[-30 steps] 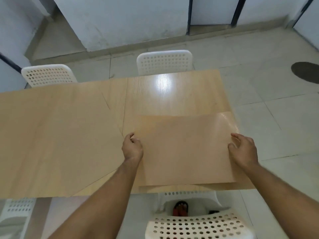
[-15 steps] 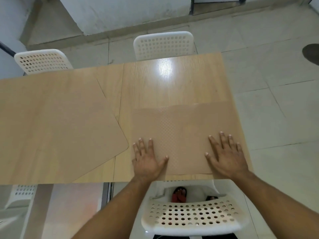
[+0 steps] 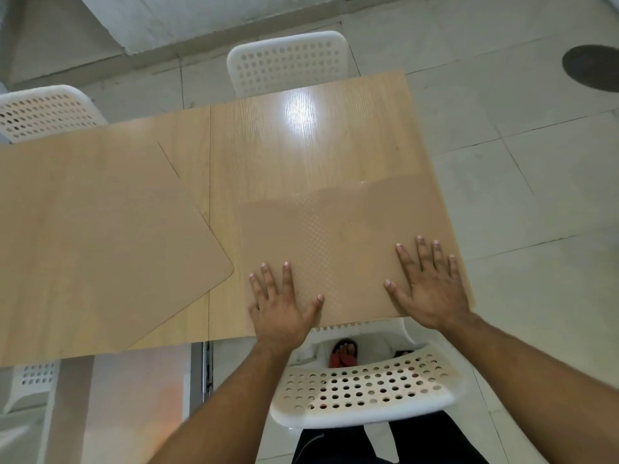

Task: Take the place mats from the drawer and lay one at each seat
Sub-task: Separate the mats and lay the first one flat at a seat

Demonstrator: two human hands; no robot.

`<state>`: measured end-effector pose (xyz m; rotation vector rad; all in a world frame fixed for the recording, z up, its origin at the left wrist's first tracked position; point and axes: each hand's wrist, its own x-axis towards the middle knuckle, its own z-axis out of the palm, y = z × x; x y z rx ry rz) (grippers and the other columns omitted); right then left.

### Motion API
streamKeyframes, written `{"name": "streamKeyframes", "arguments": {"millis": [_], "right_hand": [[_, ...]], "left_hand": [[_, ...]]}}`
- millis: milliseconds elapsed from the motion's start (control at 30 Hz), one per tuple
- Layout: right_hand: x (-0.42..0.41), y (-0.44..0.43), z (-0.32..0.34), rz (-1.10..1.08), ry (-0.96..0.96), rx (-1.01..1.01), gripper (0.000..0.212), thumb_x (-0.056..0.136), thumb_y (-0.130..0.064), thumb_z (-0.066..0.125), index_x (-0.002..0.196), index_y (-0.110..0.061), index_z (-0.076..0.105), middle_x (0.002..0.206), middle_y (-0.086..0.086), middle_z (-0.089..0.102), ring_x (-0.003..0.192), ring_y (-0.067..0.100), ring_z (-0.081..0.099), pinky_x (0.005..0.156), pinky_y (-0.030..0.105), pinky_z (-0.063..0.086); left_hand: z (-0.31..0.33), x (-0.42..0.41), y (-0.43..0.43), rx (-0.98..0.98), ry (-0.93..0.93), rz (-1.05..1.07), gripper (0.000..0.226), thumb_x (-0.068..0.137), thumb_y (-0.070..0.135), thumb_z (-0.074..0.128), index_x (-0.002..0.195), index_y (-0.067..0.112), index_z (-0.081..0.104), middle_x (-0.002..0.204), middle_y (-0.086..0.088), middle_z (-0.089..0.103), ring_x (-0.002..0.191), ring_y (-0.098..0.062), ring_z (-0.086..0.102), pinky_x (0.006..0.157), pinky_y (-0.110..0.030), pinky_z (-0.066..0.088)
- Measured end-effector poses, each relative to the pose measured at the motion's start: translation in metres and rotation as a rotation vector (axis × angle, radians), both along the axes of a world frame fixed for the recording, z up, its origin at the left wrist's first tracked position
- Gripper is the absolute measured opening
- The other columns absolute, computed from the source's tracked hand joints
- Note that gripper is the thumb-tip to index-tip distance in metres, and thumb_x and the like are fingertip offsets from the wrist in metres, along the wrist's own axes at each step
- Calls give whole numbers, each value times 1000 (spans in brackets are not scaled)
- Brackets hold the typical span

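A tan place mat (image 3: 341, 242) lies flat at the near right end of the wooden table (image 3: 301, 145), in front of a white perforated chair (image 3: 365, 390). My left hand (image 3: 284, 303) rests palm down on its near left corner, fingers spread. My right hand (image 3: 428, 286) lies flat on its near right part, fingers spread too. Neither hand grips anything. A second, larger tan mat (image 3: 100, 236) lies at an angle on the left part of the table, its rounded corner close to the first mat.
Two more white perforated chairs stand at the far side, one in the middle (image 3: 288, 61) and one at the left (image 3: 43, 108). Another chair (image 3: 30, 380) shows under the near left edge. Tiled floor lies to the right, with a dark round patch (image 3: 591, 67).
One second ago both hands held the mat by its side edges above the table. The mat now lies flat and both hands press on it with open palms.
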<state>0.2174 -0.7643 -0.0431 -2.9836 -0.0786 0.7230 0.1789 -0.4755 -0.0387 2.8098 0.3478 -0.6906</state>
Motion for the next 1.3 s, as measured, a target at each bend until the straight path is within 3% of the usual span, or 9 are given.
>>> {"name": "streamKeyframes", "arguments": {"millis": [767,1067,1167,1300], "right_hand": [[-1,-3,-7,9,-10,-1,85,85,-82,1,153,-38,-25,162,7,-30,150,30,-25,122,52,-8],[36,-5,11,-56,-113,77,77,94,-72,12,158,-36,-11,167,8,-15,154,27,-13,122,47,-6],[69,-9,11,-80,-150,106,74,97,-67,16,159,-34,-8,168,7,-13,154,25,-12,122,45,-6],[114,-10,2,-64,-189,110,69,100,-61,15,160,-31,0,169,7,-6,155,25,-6,123,46,-2]], "left_hand": [[0,0,3,41,-34,-26,93,81,88,16,150,40,-25,158,-5,-36,146,-32,-30,114,-65,19],[16,42,-48,-40,-178,-111,88,84,81,23,155,38,-6,164,-4,-20,151,-28,-17,113,-62,20],[15,73,-86,-101,-196,-152,76,90,69,33,155,35,12,166,-2,-9,152,-25,-11,115,-59,18],[3,113,-131,-138,-289,-266,54,98,44,39,149,30,32,165,-6,11,153,-28,4,114,-58,26]]}}
